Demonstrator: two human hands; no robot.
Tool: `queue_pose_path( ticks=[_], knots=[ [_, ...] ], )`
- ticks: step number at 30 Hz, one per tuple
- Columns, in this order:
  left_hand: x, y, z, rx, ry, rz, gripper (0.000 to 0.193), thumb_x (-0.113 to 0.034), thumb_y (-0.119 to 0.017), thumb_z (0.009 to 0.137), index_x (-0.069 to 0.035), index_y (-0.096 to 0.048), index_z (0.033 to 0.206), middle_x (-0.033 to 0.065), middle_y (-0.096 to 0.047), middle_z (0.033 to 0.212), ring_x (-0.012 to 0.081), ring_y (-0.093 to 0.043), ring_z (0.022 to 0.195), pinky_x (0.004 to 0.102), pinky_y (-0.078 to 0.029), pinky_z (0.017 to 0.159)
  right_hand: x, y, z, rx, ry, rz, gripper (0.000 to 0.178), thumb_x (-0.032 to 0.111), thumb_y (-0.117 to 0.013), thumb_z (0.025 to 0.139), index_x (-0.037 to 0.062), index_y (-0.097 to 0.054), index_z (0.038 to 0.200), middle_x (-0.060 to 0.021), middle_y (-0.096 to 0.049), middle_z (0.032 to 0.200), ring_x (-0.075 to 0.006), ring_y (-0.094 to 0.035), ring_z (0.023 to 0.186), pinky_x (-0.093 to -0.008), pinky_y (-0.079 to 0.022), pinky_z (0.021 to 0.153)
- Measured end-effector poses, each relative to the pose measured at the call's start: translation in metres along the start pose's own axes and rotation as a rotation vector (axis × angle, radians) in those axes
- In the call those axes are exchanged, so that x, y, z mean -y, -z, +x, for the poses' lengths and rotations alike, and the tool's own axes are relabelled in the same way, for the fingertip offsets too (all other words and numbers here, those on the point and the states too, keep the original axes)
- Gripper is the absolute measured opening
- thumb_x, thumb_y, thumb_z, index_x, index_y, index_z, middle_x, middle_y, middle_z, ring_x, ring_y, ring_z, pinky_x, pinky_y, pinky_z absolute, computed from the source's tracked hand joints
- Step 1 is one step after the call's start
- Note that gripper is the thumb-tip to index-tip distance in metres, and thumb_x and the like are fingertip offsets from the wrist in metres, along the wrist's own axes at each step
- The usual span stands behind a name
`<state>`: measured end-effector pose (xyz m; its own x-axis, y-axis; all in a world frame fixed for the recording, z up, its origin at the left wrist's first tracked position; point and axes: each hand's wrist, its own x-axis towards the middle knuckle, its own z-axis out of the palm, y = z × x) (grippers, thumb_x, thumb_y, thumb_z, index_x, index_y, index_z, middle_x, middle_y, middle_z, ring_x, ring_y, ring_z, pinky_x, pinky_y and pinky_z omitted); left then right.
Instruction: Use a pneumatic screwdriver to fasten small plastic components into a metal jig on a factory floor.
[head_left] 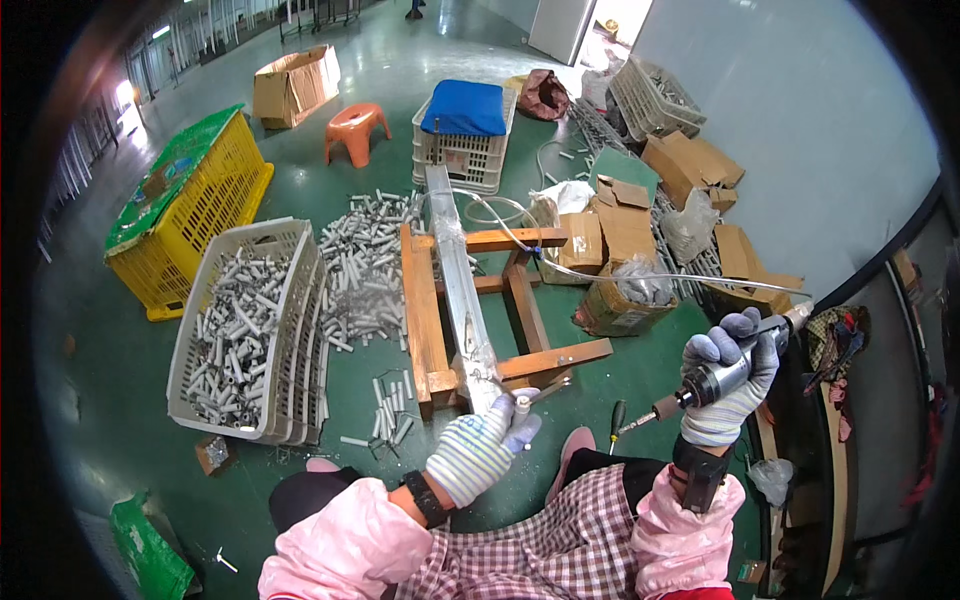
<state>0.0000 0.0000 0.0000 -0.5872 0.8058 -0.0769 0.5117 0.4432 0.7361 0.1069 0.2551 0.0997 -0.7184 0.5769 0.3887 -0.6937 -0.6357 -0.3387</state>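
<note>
My left hand (482, 448), in a knit glove, is closed on a short white tube piece (523, 403) at the near end of a long metal rail (458, 280). The rail lies along a wooden stand (425, 320) in front of me. My right hand (732, 378), also gloved, grips a pneumatic screwdriver tool (706, 385) with its bit pointing left and slightly down, held apart to the right of the rail. A thin air hose (640, 274) runs from the tool's back end across toward the stand.
A grey basket (290, 300) of short white tubes stands left, with more tubes (365, 270) loose on the green floor. A yellow crate (195, 215), orange stool (356, 130), blue-topped crate (465, 130) and cardboard boxes (625, 225) lie beyond. A screwdriver (617, 415) lies near my knee.
</note>
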Motion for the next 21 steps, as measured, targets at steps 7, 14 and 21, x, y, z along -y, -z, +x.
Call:
queue_pose_path(
  ticks=[7,14,21],
  knots=[
    [-0.017,0.020,-0.011,0.211,0.113,-0.709,0.044,-0.023,-0.051,0.095,-0.016,-0.038,0.136,0.0035,-0.061,0.091,0.0071,-0.055,0.062,0.0216,-0.046,0.055,-0.011,-0.005,-0.007,-0.097,-0.034,-0.116,0.026,0.023,-0.058,0.087,0.0082,-0.053,0.108,-0.0052,-0.061,0.093,-0.0132,-0.047,0.062,-0.0331,-0.040,0.064],
    [0.002,0.006,-0.009,0.018,-0.148,-0.609,0.027,-0.029,-0.049,0.096,-0.007,-0.052,0.112,0.0025,-0.057,0.092,0.0119,-0.055,0.077,0.0270,-0.046,0.072,-0.016,-0.010,-0.008,-0.116,-0.040,-0.133,0.024,0.024,-0.059,0.087,0.0095,-0.055,0.106,-0.0060,-0.063,0.094,-0.0145,-0.051,0.062,-0.0336,-0.042,0.064],
    [0.001,0.005,-0.012,0.038,-0.016,-0.461,0.044,-0.043,-0.056,0.089,-0.003,-0.054,0.106,0.0119,-0.061,0.085,0.0240,-0.060,0.080,0.0319,-0.047,0.073,-0.022,-0.010,-0.010,-0.120,-0.066,-0.136,0.024,0.024,-0.059,0.087,0.0095,-0.055,0.105,-0.0063,-0.063,0.094,-0.0150,-0.053,0.063,-0.0338,-0.043,0.063]
  ],
)
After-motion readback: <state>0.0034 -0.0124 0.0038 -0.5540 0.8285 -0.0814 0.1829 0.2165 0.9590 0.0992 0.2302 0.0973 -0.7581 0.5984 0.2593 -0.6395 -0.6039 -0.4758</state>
